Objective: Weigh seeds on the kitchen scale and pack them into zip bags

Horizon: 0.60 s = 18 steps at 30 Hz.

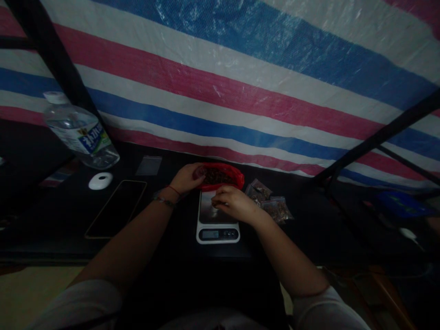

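One scale [218, 224]: left hand [189, 178] closed on red bag [239, 178] just beyond it; right hand [233, 202] over it, fingers curled close, any load too dim to tell; hold wrist clear for true reading

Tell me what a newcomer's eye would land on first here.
Probably the blue, white and red striped tarp, filling the background. Next, the bright red plastic bag of dark brown bits near the middle, just behind the digital scale, with the left hand at its left side and the right hand over the scale.
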{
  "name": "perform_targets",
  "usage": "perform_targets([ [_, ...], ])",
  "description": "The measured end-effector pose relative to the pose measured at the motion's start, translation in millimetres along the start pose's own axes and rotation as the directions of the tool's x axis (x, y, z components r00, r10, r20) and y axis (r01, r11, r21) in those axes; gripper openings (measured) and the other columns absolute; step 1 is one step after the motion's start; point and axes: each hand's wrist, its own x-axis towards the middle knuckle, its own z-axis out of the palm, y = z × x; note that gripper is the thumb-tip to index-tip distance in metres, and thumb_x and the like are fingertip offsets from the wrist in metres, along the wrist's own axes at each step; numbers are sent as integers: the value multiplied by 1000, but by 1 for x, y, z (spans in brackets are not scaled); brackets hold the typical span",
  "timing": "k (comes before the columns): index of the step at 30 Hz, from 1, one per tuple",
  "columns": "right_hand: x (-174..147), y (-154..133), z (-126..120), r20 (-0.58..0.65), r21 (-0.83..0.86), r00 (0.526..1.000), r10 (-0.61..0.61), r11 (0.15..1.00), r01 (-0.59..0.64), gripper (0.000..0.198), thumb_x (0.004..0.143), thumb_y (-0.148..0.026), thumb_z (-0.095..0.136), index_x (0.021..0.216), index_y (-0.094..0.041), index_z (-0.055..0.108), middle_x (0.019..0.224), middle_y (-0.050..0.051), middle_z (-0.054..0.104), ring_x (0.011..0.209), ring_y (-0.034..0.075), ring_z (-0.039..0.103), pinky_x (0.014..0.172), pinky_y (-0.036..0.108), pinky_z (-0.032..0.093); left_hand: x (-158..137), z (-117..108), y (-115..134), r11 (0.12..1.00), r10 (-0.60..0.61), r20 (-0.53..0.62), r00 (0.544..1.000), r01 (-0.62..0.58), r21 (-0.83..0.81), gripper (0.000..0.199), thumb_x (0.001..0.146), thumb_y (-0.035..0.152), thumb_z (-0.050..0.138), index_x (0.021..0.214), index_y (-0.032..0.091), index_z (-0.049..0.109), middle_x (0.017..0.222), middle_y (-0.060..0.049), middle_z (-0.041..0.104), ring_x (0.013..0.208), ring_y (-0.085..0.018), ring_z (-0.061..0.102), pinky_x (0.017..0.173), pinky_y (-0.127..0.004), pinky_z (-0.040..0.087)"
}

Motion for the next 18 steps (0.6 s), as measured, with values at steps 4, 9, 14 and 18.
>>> perform_targets([
  [4, -4, 1, 2, -26, 0, 1000, -10, 1000, 10, 13, 85, -11, 61, 91, -16, 71, 86, 6, 64, 83, 15, 58, 79, 27, 46, 0, 1, 0, 1000, 3, 7, 1000, -3, 3, 48, 77, 35, 56, 122, 18, 58, 117, -8, 66, 107, -25, 61, 96, -39, 47],
  [9, -12, 4, 2, -107, 66, 993, -41, 997, 48, 13, 89, -15, 58, 93, -18, 70, 91, 6, 68, 92, 16, 61, 87, 31, 47, -1, 3, -3, 1000, 12, -10, 1000, -12, 28, 49, 78, 36, 57, 123, 19, 57, 117, -8, 65, 107, -26, 61, 96, -38, 46],
  [14, -25, 12, 11, -231, 130, 968, 96, 989, -67, 55, 75, -36, 75, 125, -21, 57, 122, 11, 60, 116, 24, 52, 98, 41, 43, -1, 2, -2, 1000, 9, 2, 1000, -9, 8, 51, 77, 36, 57, 125, 18, 56, 114, -8, 66, 103, -25, 62, 93, -39, 48],
  [18, -27, 21, 31, -172, 151, 976, 130, 983, -105, 59, 73, -37, 76, 126, -18, 57, 114, 11, 64, 107, 24, 56, 96, 42, 44, -1, 1, -1, 1000, -4, 8, 1000, 3, 2, 50, 78, 36, 57, 125, 19, 57, 114, -8, 66, 102, -24, 62, 92, -37, 48],
])
